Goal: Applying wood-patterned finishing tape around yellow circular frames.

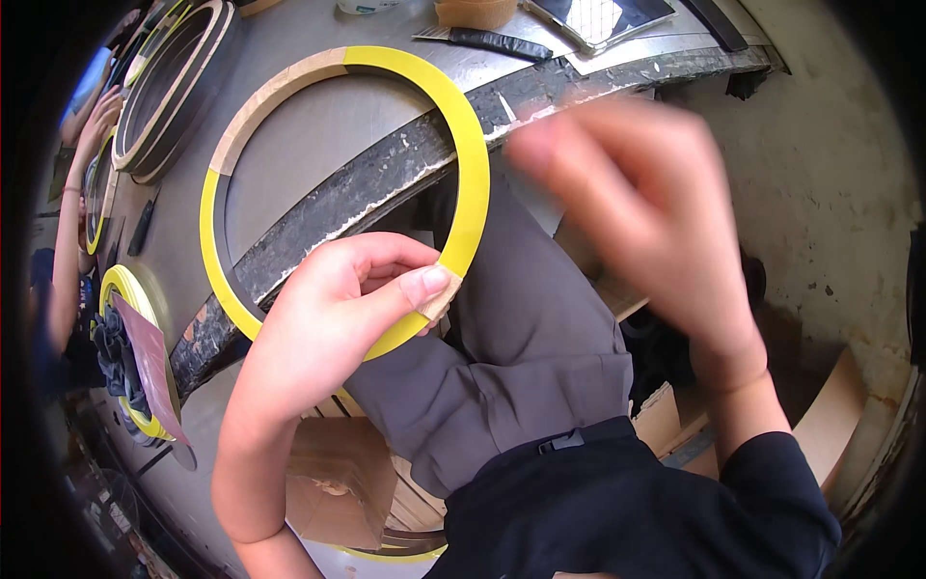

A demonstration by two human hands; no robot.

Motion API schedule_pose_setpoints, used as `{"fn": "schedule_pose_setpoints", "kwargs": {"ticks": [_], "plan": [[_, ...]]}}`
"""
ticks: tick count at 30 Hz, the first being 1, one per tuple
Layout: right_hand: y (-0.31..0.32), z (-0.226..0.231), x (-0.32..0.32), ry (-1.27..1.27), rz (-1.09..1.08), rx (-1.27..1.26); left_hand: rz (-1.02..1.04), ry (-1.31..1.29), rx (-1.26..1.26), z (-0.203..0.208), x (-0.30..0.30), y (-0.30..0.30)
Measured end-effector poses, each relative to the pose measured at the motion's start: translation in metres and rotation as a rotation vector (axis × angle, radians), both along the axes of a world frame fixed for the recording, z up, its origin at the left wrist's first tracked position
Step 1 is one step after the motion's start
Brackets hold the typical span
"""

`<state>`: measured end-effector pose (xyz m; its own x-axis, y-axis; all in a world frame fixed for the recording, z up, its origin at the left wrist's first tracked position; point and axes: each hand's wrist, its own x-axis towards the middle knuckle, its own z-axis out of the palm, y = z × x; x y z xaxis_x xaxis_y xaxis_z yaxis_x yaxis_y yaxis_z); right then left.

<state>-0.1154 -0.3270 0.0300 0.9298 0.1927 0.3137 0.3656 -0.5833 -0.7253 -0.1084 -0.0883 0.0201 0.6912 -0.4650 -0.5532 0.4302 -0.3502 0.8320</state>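
Note:
My left hand (328,318) grips a large flat ring (473,154) at its near side, thumb on top and fingers curled beneath. The ring's face is yellow, with a long tan stretch at the upper left and a small tan patch by my thumb. It is tilted up over my lap and the bench edge. To the right of the ring, apart from it, my right hand (637,193) is raised in the air. Motion blurs it, but its fingers look curled in with thumb and forefinger together. Whatever they may pinch cannot be made out.
The worn metal bench (357,188) has a ragged dark edge. On it lie a black-handled blade (497,43), a flat dark-framed device (598,21) and several stacked rings (174,92). At left are yellow rings (118,280) with dark cloth and another person's hand (101,116). Below is a cardboard box (338,473).

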Motion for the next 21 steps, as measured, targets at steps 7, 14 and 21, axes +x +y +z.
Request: {"fn": "schedule_pose_setpoints", "kwargs": {"ticks": [7,14,21], "plan": [[0.035,-0.069,-0.065,0.947,0.274,0.731,0.046,-0.014,-0.025,-0.002,-0.002,-0.002],[0.052,-0.069,-0.066,1.173,0.124,1.090,0.078,-0.046,0.007,0.001,-0.004,-0.004],[0.061,-0.087,-0.075,1.079,0.046,1.243,0.082,-0.020,0.019,0.001,-0.003,-0.006]]}}
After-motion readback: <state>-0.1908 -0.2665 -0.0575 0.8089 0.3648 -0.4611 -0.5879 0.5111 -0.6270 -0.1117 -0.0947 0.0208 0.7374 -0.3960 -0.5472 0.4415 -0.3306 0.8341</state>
